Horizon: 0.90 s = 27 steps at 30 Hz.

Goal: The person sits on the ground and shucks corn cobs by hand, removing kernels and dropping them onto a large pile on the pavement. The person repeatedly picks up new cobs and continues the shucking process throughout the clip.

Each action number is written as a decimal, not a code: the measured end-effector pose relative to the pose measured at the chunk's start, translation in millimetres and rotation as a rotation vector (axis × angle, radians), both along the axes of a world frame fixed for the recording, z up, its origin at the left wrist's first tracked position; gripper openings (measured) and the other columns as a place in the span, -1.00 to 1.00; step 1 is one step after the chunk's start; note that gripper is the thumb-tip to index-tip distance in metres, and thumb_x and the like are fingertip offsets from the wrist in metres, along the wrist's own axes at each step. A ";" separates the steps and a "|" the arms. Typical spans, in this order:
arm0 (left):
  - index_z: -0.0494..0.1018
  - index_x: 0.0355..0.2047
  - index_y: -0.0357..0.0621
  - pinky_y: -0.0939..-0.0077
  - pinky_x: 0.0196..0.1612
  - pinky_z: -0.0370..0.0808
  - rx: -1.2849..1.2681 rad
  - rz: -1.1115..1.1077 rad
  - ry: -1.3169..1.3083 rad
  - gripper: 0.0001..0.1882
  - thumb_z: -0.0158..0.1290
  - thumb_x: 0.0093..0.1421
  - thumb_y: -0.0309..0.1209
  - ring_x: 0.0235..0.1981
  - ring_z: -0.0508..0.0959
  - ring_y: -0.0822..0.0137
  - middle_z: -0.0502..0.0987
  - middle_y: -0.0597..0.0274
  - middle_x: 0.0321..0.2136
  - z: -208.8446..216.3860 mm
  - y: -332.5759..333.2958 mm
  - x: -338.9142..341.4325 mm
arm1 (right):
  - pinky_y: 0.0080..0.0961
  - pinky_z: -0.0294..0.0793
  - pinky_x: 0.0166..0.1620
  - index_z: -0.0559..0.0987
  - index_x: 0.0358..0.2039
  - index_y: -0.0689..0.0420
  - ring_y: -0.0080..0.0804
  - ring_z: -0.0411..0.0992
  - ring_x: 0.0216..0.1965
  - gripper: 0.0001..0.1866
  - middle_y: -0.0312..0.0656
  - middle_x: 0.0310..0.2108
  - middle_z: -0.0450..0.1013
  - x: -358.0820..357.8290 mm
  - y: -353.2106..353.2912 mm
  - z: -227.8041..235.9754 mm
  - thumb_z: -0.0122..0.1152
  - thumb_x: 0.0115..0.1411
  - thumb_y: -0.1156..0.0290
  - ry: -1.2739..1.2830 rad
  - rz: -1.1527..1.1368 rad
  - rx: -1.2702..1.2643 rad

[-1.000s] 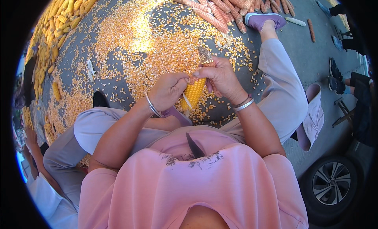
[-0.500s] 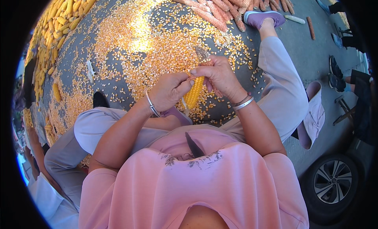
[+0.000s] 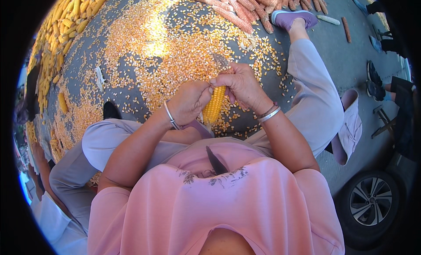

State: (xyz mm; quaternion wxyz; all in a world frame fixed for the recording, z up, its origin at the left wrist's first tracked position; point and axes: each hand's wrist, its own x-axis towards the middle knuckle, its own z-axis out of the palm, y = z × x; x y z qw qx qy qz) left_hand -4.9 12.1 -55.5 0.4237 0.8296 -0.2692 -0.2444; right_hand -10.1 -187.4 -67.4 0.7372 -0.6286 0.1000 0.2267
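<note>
a person's left hand [image 3: 188, 100] and right hand [image 3: 245, 83], both curled closed, clasp a yellow corn ear [image 3: 214, 107] at 12 o'clock, seemingly pinching it from both sides for steadiness. a grey tip [image 3: 219, 60] juts toward 12 past the right hand; its owner cannot be told. beyond, loose kernels [image 3: 175, 73] spread toward 11. farthest, bare cobs [image 3: 258, 10] heap at 1 and unshelled ears [image 3: 69, 23] at 10, apparently sorted apart.

Yellow corn ear [image 3: 213, 107], reddish cobs [image 3: 233, 19]; pink shirt [image 3: 210, 206], grey print [image 3: 230, 178], perhaps floral.
</note>
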 end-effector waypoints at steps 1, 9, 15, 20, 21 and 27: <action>0.46 -0.20 -0.30 0.41 -0.39 0.42 -0.004 -0.003 -0.003 -0.75 -0.18 0.38 -0.40 -0.52 0.46 0.28 0.43 0.10 -0.54 -0.1 0.1 -0.3 | -0.63 0.19 -0.82 0.58 -0.53 0.27 -0.60 0.28 -0.85 -0.78 -0.24 -0.70 0.42 -0.6 -0.5 -0.6 0.38 0.02 0.37 -0.008 0.001 0.010; 0.49 -0.09 -0.27 0.58 -0.36 0.45 -0.079 0.136 0.269 -0.68 -0.15 0.42 -0.30 -0.43 0.48 0.49 0.53 0.28 -0.43 11.2 4.9 0.9 | -0.66 0.21 -0.81 0.61 -0.49 0.29 -0.60 0.29 -0.85 -0.75 -0.22 -0.66 0.50 2.3 -6.7 9.1 0.31 0.06 0.32 0.026 0.023 0.016; 0.48 -0.04 -0.28 0.59 -0.26 0.46 -0.144 0.206 0.244 -0.64 -0.11 0.40 -0.23 -0.30 0.49 0.52 0.55 0.27 -0.29 14.1 -2.5 -1.1 | -0.67 0.21 -0.81 0.62 -0.52 0.26 -0.59 0.30 -0.86 -0.73 -0.24 -0.71 0.46 2.9 -6.7 5.3 0.32 0.08 0.28 -0.001 -0.013 0.003; 0.53 -0.21 -0.29 0.48 -0.28 0.48 -0.133 0.197 0.198 -0.65 0.01 0.32 -0.20 -0.41 0.53 0.43 0.57 0.16 -0.45 -5.4 -0.7 -1.0 | -0.67 0.20 -0.81 0.63 -0.54 0.23 -0.59 0.31 -0.86 -0.71 -0.28 -0.75 0.43 2.5 -3.6 7.5 0.35 0.11 0.24 0.024 -0.006 0.011; 0.53 -0.22 -0.29 0.49 -0.31 0.47 -0.124 0.186 0.223 -0.65 0.02 0.31 -0.19 -0.42 0.51 0.45 0.55 0.17 -0.48 -3.7 -0.1 -0.6 | -0.66 0.20 -0.81 0.64 -0.53 0.23 -0.59 0.31 -0.85 -0.71 -0.28 -0.75 0.43 1.8 -3.2 5.6 0.36 0.12 0.23 0.035 -0.006 0.012; 0.50 -0.33 -0.28 0.49 -0.45 0.37 -0.127 0.167 0.259 -0.65 -0.03 0.33 -0.19 -0.54 0.38 0.50 0.40 0.27 -0.62 -2.3 4.7 3.0 | -0.67 0.17 -0.83 0.63 -0.52 0.21 -0.60 0.35 -0.82 -0.67 -0.29 -0.72 0.43 2.3 -7.7 -5.7 0.36 0.17 0.18 0.053 0.023 0.103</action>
